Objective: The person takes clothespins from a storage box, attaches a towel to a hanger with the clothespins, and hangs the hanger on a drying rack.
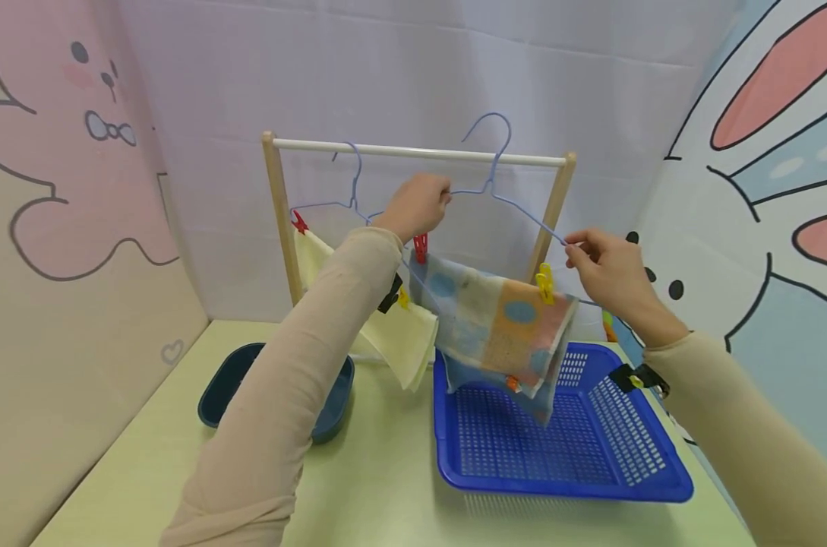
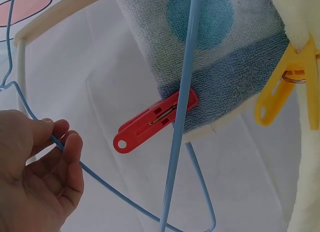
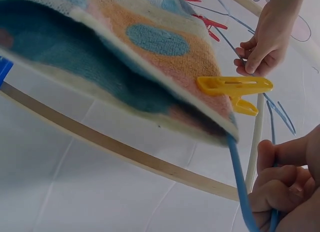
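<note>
A blue wire hanger is held between both hands, its hook rising above the rack's white rail. My left hand pinches the left shoulder of its wire. At the opposite end, my right hand grips the right corner. From this hanger droops a patterned towel, fastened by a red clothespin on one side and a yellow clothespin on the other. To the left, a second hanger hangs from the rail with a cream cloth, partly hidden behind my left arm.
A blue plastic basket stands below the towel on the pale green table. Left of it sits a dark teal basin, partly covered by my left sleeve. Wooden posts carry the rail.
</note>
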Demonstrator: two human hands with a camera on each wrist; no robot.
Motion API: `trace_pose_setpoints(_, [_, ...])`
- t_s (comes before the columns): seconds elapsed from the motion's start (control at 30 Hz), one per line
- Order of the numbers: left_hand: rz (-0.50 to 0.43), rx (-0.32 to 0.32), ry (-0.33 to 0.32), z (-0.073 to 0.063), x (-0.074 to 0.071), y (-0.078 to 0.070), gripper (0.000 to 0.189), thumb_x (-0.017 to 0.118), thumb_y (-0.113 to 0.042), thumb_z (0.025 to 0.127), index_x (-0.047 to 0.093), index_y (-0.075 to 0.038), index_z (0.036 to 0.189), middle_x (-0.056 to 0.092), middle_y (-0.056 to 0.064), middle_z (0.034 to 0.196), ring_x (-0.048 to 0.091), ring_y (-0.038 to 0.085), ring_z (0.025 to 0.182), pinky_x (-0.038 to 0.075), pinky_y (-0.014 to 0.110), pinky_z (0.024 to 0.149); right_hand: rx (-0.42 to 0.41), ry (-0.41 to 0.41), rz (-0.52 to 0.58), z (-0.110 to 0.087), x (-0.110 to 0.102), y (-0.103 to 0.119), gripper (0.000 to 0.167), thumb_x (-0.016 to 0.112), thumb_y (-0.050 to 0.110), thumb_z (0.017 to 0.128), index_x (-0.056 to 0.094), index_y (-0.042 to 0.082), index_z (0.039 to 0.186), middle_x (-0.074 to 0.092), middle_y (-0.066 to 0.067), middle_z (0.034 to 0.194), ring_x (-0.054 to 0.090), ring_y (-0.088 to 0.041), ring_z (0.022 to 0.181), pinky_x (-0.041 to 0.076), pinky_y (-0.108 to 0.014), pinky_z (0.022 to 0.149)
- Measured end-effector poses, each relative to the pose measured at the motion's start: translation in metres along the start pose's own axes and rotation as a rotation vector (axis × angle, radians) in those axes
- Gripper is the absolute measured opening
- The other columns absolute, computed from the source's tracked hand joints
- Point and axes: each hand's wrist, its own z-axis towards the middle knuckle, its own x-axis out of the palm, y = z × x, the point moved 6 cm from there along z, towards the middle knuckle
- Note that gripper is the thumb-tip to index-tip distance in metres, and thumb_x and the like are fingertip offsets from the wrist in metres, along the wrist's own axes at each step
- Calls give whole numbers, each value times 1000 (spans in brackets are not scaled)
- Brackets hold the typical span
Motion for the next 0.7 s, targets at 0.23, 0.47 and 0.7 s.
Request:
trace_pose_setpoints(0.23, [-4,-92,-33,4,-2,8,19,45,-20,101,59,-7,105,60,4,98,54,18,85,45,30,76,8,-2,27,9,7,7,28,45,19,100,59,1,116,64,-15,89,47,-24,67,34,-28,47])
trace_pose_setpoints(0.47, [18,-106,-44,8,-3,10,21,45,-21,101,57,-8,112,58,7,107,53,20,97,44,32,84,19,-23,19,16,12,11,27,45,18,100,60,1,114,64,-14,87,48,-24,62,34,-29,45])
trace_pose_setpoints(0.7, [22,-155,-4,9,3,15,25,39,-22,102,53,-6,115,52,9,110,50,22,101,42,33,88,46,-5,44,21,19,11,28,44,16,99,60,1,116,64,-17,90,59,-27,76,41,-31,52])
